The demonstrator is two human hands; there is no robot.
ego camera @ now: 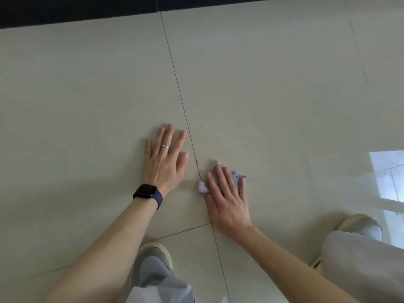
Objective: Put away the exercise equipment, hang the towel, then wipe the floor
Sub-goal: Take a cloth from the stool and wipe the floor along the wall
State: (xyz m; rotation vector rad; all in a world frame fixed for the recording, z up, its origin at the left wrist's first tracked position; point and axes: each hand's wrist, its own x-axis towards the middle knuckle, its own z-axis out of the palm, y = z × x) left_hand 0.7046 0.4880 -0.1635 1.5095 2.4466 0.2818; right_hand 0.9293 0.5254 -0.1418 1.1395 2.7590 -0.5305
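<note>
My right hand (227, 197) lies flat on a small crumpled pale lilac cloth (202, 187), pressing it onto the beige tiled floor (273, 95). Bits of the cloth stick out to the left of the hand and past the fingertips. My left hand (165, 160) rests flat on the tile just left of a grout line, fingers spread, holding nothing. It wears a ring, and a black watch sits on the wrist. No exercise equipment or towel is in view.
My two feet in light shoes stand near the bottom, the left shoe (156, 255) and the right shoe (360, 224). A dark strip (76, 9) runs along the far edge of the floor. A bright window reflection (389, 176) shines at right.
</note>
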